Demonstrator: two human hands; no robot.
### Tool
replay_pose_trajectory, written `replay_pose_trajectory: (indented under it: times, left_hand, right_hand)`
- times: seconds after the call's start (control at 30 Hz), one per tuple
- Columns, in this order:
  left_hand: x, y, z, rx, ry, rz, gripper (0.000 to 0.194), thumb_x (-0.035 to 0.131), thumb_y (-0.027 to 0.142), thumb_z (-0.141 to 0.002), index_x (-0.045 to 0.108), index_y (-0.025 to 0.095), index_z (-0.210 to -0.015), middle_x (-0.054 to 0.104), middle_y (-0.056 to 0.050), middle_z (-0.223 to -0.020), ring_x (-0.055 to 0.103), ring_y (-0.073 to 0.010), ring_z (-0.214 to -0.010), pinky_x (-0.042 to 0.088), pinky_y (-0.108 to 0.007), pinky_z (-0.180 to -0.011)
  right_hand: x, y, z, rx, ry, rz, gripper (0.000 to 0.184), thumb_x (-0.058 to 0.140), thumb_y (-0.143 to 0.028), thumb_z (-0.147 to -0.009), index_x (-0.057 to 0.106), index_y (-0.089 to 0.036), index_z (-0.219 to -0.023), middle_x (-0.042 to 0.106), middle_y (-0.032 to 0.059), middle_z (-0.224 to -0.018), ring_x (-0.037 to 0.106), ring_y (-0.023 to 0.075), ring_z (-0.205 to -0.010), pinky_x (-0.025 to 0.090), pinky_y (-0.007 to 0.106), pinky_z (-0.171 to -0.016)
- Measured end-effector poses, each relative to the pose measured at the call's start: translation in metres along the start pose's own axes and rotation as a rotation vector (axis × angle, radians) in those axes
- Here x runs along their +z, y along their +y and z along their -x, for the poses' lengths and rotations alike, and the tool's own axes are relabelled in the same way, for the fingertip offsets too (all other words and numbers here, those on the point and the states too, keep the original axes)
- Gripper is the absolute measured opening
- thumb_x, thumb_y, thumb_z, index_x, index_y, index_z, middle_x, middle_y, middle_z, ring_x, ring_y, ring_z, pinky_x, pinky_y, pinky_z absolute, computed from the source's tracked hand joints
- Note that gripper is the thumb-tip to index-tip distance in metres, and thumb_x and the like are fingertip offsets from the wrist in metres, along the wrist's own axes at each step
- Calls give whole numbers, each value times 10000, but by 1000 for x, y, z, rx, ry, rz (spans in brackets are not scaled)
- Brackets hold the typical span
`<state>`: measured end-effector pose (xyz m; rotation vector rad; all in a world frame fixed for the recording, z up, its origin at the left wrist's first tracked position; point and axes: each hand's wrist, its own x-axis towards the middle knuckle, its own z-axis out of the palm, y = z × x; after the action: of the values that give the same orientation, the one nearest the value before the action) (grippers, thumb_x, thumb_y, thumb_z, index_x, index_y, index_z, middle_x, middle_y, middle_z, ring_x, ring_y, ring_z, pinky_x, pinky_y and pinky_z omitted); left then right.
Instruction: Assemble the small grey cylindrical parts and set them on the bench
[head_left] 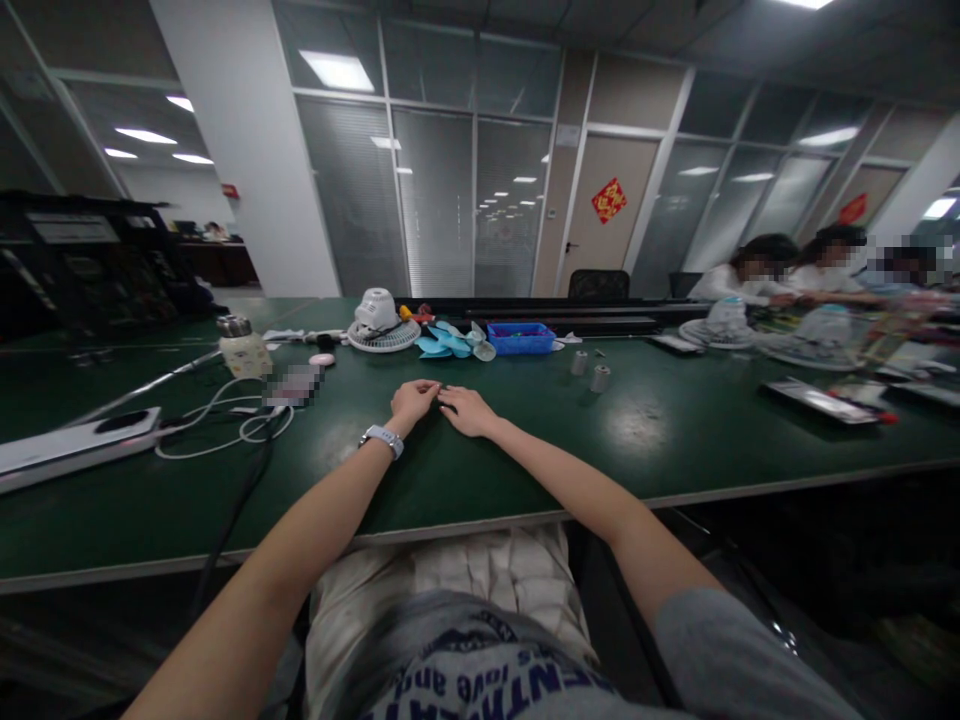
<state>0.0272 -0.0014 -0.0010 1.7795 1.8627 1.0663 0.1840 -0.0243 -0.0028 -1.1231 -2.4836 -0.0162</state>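
Observation:
My left hand (414, 402), with a watch (382, 440) on its wrist, rests on the green table (360, 500). Its fingers are pressed together at the tips, and I cannot make out anything between them. Close beside it, my right hand (466, 411) lies palm down with fingers stretched out, their tips almost meeting the left fingertips. Beyond both hands are light-blue fan blades (446, 342) and a blue basket (519, 338) with small parts in it. Right of my right hand stand two metal cylinders (578, 363), the nearer one (600, 379) slightly larger in view.
A white fan body (375, 320) sits behind the hands. To the left are a bottle (245, 348), a looped white cable (262, 430), a pink round thing (322, 359) and a long white device (79, 445). Other people (757, 270) sit at the far right near more fan parts (724, 325).

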Motion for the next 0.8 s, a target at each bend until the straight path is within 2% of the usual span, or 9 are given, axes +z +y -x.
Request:
replay_pose_trajectory:
  times: [0.13,0.27,0.33,0.4,0.47,0.57,0.63,0.7,0.8]
  left_hand:
    - [-2,2,2,-9,-12,-19,301,578,446,-842,742,277,-1029,739,-32,-1029,664,-196,-949,478,-251,-750]
    - [-2,1,1,-16,-13,-22,313,581,455,-842,736,283,-1053,733,-31,-1056,659,-203,-963,480,-267,-767]
    - [-2,-1,0,-14,-20,-18,318,583,466,-842,734,288,-1058,730,-32,-1069,658,-204,-967,481,-270,-770]
    - [-2,-2,-1,-8,-37,-7,328,586,484,-839,732,295,-1064,727,-28,-1078,658,-202,-966,484,-269,-765]
    - [-2,-3,-2,16,-69,16,333,596,494,-832,731,303,-1069,731,-20,-1067,661,-195,-956,486,-259,-761]
    - [-2,-1,-1,84,-134,59,325,622,473,-822,733,296,-1070,736,-13,-1053,665,-183,-945,488,-239,-767]
    - [-3,1,2,117,-164,66,315,630,461,-819,739,290,-1061,736,-11,-1055,666,-181,-939,487,-234,-779]
    - [-4,3,4,125,-176,56,312,641,465,-809,745,292,-1046,739,-7,-1043,669,-181,-929,488,-235,-789]
    - [-6,6,6,126,-173,40,314,662,484,-786,754,299,-1023,747,-2,-1006,673,-185,-915,489,-238,-797]
  right_hand:
    - [-6,2,3,-5,29,-15,336,472,-194,-931,657,-220,-1210,634,43,-1267,527,198,-1227,388,352,-1048]
    - [-15,4,7,135,73,-16,355,492,-146,-897,691,-270,-1164,692,11,-1159,628,198,-1071,451,315,-968]
    - [-23,14,10,229,94,-32,357,502,-142,-889,698,-284,-1152,702,-1,-1133,644,197,-1043,463,305,-947]
    - [-35,34,16,335,158,-41,353,508,-137,-886,699,-273,-1149,706,3,-1124,647,194,-1035,463,293,-939]
    - [-53,63,27,451,287,-7,359,478,-130,-897,694,-245,-1159,700,25,-1141,640,192,-1041,450,290,-943]
    - [-85,111,55,631,514,116,397,395,-120,-920,670,-203,-1194,677,76,-1181,623,199,-1056,419,315,-966]
    - [-104,137,77,759,591,190,404,390,-109,-909,666,-188,-1194,684,108,-1144,622,216,-1036,420,344,-948]
    - [-117,154,96,883,645,249,405,408,-88,-885,664,-184,-1185,690,125,-1099,623,227,-1017,425,357,-919]
    - [-126,165,112,1024,670,297,415,436,-49,-843,668,-186,-1159,692,131,-1057,627,231,-999,430,352,-881]
